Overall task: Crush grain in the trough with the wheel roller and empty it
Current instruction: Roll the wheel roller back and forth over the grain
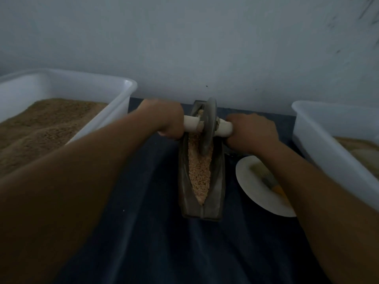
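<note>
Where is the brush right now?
In the head view the brush lies on the white plate, right of the trough, partly under the right forearm.

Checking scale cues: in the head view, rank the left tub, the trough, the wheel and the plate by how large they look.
1. Left tub, cropped by the frame edge.
2. Trough.
3. Plate, partly hidden by the arm, so close to the trough.
4. Wheel.

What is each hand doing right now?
Left hand: grips the roller handle.
Right hand: grips the handle's other end.
</note>
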